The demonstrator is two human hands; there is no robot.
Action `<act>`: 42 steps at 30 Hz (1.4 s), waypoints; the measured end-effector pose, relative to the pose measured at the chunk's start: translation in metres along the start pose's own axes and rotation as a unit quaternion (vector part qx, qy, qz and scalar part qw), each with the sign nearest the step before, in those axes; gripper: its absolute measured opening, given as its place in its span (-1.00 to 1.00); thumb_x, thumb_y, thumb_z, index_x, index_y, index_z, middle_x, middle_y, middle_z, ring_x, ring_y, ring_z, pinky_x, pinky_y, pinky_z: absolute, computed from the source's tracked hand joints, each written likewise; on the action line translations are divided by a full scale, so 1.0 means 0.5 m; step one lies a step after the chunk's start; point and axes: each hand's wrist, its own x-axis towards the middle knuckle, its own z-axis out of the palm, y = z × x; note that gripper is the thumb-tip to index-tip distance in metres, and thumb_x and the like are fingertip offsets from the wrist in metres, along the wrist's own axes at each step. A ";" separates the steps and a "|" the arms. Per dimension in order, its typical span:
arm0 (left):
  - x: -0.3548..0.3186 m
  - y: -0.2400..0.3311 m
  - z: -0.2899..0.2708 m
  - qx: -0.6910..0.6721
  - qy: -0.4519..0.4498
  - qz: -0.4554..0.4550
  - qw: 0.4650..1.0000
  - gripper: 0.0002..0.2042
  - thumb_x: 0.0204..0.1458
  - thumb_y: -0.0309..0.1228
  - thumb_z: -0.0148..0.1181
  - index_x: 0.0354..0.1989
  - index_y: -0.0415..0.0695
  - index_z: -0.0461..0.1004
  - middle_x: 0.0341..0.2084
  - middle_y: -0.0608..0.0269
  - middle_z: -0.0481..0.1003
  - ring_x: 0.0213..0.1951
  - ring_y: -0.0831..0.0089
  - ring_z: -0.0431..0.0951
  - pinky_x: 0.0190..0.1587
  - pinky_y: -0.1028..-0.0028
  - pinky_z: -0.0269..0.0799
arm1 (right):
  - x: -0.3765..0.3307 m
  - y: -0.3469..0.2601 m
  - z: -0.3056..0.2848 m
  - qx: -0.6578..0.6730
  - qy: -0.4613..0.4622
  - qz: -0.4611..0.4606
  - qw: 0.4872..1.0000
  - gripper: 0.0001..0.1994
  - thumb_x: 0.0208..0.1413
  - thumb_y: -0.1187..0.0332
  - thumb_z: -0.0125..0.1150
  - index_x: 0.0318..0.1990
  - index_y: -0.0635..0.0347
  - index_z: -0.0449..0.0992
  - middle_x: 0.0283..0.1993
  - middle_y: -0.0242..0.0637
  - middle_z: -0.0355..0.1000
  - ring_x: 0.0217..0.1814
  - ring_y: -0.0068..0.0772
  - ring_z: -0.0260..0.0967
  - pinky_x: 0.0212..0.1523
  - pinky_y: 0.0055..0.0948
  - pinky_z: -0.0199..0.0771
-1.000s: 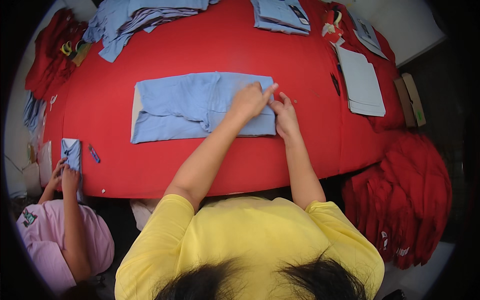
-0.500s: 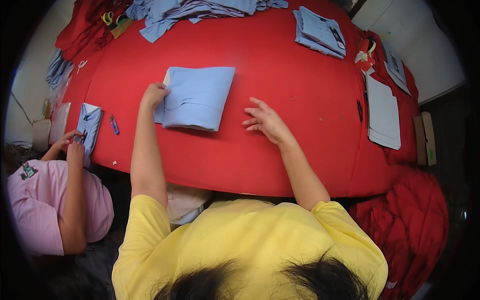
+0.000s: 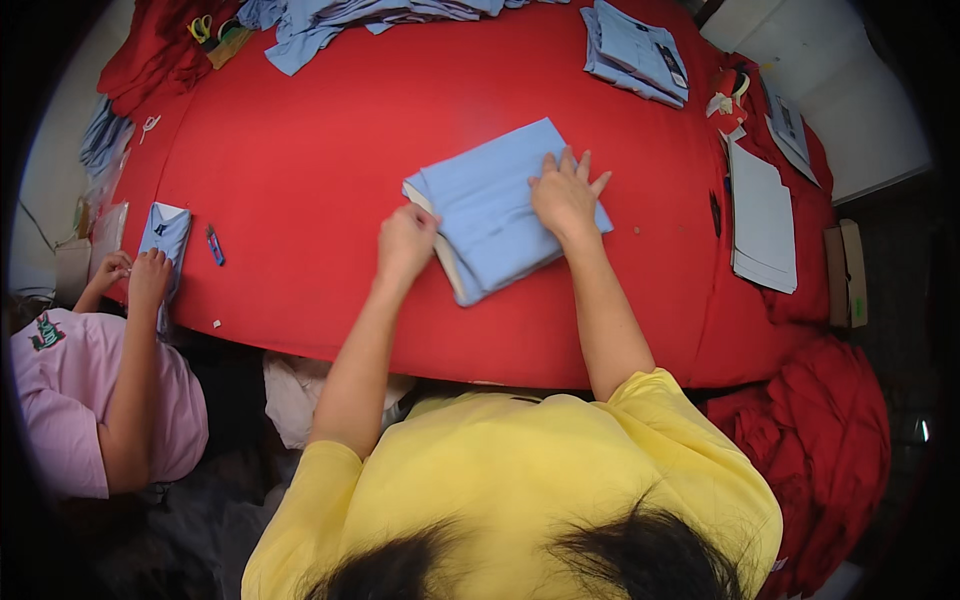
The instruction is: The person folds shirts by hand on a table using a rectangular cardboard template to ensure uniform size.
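Observation:
A folded light blue shirt [image 3: 490, 225] lies tilted on the red-covered table in front of me. Along its left edge shows a strip of off-white card [image 3: 450, 268] tucked inside the cloth. My left hand [image 3: 408, 243] is closed on that left edge, fingers curled around shirt and card. On the shirt's right side rests my right hand [image 3: 567, 200], palm down with its fingers spread. The underside of the shirt is hidden.
At left, a co-worker's hands [image 3: 140, 272] work on another folded shirt [image 3: 166, 232], with blue thread snips [image 3: 214, 245] nearby. Shirts [image 3: 360, 15] lie heaped at the far edge, folded ones [image 3: 637, 55] at far right. White card sheets [image 3: 762, 215] are stacked at right.
The shirt has shifted right and turned, its right end now higher. My left hand moved right with it. My right hand came down from the air onto the shirt.

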 end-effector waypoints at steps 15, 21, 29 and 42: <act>-0.111 0.170 0.104 -0.031 -0.043 0.118 0.992 -0.77 0.04 -0.28 0.22 -0.41 -0.21 0.42 -0.50 0.08 0.48 -0.40 0.12 0.53 -0.35 0.22 0.42 | 0.102 0.111 0.014 0.065 0.115 -0.052 0.990 -0.31 0.13 -0.20 -0.09 0.34 -0.07 0.14 0.45 -0.15 -0.07 0.48 0.05 -0.21 0.31 0.38 -0.31; -0.020 0.101 0.072 -0.076 -0.145 0.090 0.982 -0.59 -0.05 -0.25 0.31 -0.10 -0.29 0.46 -0.24 0.12 0.44 -0.31 0.34 0.46 -0.21 0.35 0.42 | -0.080 0.192 -0.030 0.313 0.194 0.033 0.929 -0.59 0.13 0.19 0.14 0.08 0.22 0.39 0.05 -0.05 0.32 0.09 -0.01 0.27 0.11 -0.20 0.29; -0.015 0.108 0.075 -0.008 -0.174 0.124 0.977 -0.67 0.01 -0.33 0.25 -0.13 -0.33 0.51 -0.25 0.15 0.42 -0.28 0.37 0.44 -0.18 0.40 0.38 | -0.282 0.222 0.053 0.633 0.053 0.213 0.743 -0.64 0.18 0.33 0.12 0.07 0.34 0.37 -0.35 -0.35 0.35 -0.52 -0.67 0.30 -0.62 -0.64 0.39; -0.008 0.080 0.061 -0.081 -0.203 0.145 0.965 -0.63 0.07 -0.23 0.21 -0.52 -0.38 0.45 -0.10 0.11 0.31 -0.21 0.34 0.38 -0.19 0.41 0.35 | -0.251 0.204 0.070 0.486 0.039 0.229 0.843 -0.61 0.12 0.15 0.19 -0.44 0.41 0.41 -0.30 -0.06 0.34 -0.52 -0.28 0.35 -0.47 -0.33 0.38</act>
